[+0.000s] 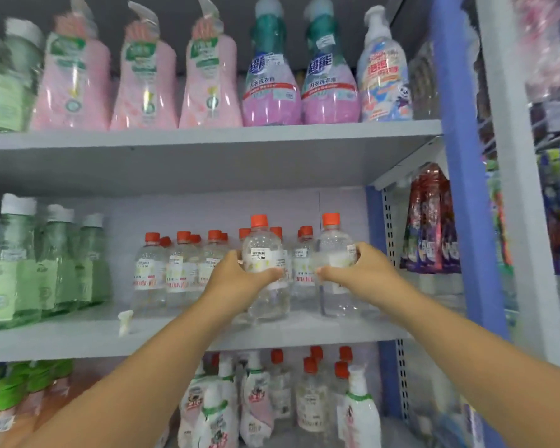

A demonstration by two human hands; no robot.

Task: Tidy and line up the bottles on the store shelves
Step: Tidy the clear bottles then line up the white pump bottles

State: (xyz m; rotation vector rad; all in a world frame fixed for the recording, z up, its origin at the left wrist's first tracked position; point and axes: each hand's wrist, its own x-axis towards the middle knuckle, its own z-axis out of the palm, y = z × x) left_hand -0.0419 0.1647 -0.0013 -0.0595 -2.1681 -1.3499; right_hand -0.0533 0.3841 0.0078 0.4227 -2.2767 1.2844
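On the middle shelf stand several clear bottles with orange caps. My left hand grips one of them, a clear bottle with a white price label, around its middle near the shelf's front. Right beside it, my right hand holds a second clear orange-capped bottle in the same way. Both bottles are upright and stand taller in view than the row of clear bottles behind and to the left.
Green bottles fill the left of the middle shelf, and a small white cap lies on it. Pink pump bottles line the top shelf. Mixed bottles crowd the shelf below. A blue upright post bounds the right side.
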